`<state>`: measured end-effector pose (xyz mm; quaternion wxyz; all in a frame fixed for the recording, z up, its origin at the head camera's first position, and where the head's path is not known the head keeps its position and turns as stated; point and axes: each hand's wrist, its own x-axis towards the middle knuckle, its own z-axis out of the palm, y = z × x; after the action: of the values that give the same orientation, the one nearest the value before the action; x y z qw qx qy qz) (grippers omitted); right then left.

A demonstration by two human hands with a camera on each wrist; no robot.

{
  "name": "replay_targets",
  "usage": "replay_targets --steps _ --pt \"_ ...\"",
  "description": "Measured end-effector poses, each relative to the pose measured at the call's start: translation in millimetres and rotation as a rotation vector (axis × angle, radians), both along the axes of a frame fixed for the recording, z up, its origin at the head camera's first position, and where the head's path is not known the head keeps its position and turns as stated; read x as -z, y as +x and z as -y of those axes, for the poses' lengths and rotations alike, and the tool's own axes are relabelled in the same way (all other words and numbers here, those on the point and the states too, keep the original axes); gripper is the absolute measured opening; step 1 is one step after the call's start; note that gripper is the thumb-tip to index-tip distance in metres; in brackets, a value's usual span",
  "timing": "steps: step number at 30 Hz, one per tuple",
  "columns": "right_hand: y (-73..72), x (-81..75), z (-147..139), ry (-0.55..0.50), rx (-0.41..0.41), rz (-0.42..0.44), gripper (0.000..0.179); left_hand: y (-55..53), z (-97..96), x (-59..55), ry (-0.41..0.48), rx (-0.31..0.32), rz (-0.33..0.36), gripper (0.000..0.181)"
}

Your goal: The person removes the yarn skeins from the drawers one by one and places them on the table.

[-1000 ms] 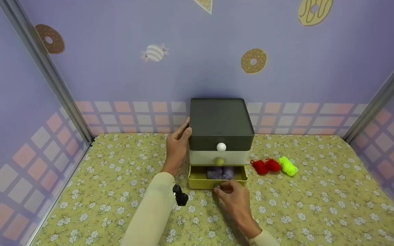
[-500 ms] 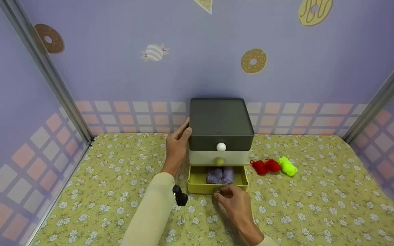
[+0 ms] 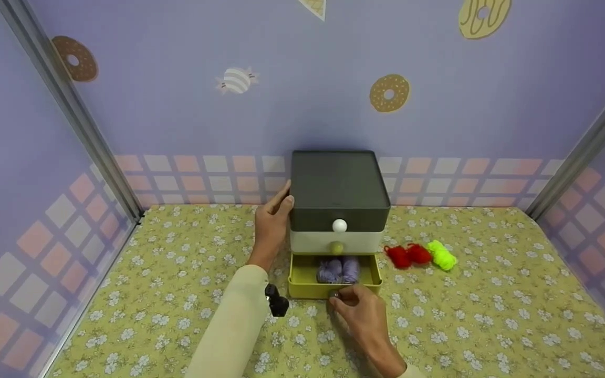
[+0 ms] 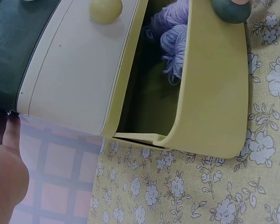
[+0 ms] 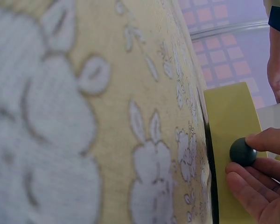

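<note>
A small drawer unit (image 3: pixel 339 178) has a dark top tier, a white middle tier and a yellow-green bottom drawer (image 3: pixel 308 291), which stands pulled out. Inside that drawer lie two purple yarn bundles (image 3: pixel 329 271). My right hand (image 3: pixel 363 315) pinches the drawer's dark green round knob (image 5: pixel 242 152) between thumb and fingers. Against the left side of the dark tier rests my left hand (image 3: pixel 272 220), its fingers extended along the wall; the fingertips (image 4: pixel 11 133) touch the unit in the left wrist view. The upper two drawers are closed, with a white knob (image 3: pixel 340 226) and a yellow-green knob (image 3: pixel 336 247).
Right of the unit, two red yarn bundles (image 3: pixel 409 255) and a neon yellow one (image 3: pixel 442 255) lie on the flowered tablecloth (image 3: pixel 470 315). A purple patterned wall (image 3: pixel 302 94) rises behind, with metal posts (image 3: pixel 71 115) at the corners.
My right hand has drawn the bottom drawer a little farther toward me, showing more of the purple yarn. The left hand has stayed in place on the unit's side.
</note>
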<state>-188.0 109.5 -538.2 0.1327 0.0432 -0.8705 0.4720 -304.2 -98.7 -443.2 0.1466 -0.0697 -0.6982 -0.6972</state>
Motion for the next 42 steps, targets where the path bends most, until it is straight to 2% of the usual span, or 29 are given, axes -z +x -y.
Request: replay_targets --steps 10,17,23,42 --pt "0.2 0.0 2.0 0.016 -0.029 0.009 0.019 0.0 0.0 1.0 -0.007 -0.003 0.006 0.044" --pt "-2.7 2.2 4.5 0.098 0.026 -0.022 0.019 0.2 0.4 1.8 0.017 0.002 0.02 0.043" --pt "-3.9 3.5 5.4 0.072 0.043 0.007 0.017 -1.1 0.8 4.1 0.017 0.013 0.008 0.044" --pt "12.1 -4.1 1.3 0.07 -0.033 0.015 0.02 -2.4 0.5 3.3 0.007 0.008 -0.001 0.046"
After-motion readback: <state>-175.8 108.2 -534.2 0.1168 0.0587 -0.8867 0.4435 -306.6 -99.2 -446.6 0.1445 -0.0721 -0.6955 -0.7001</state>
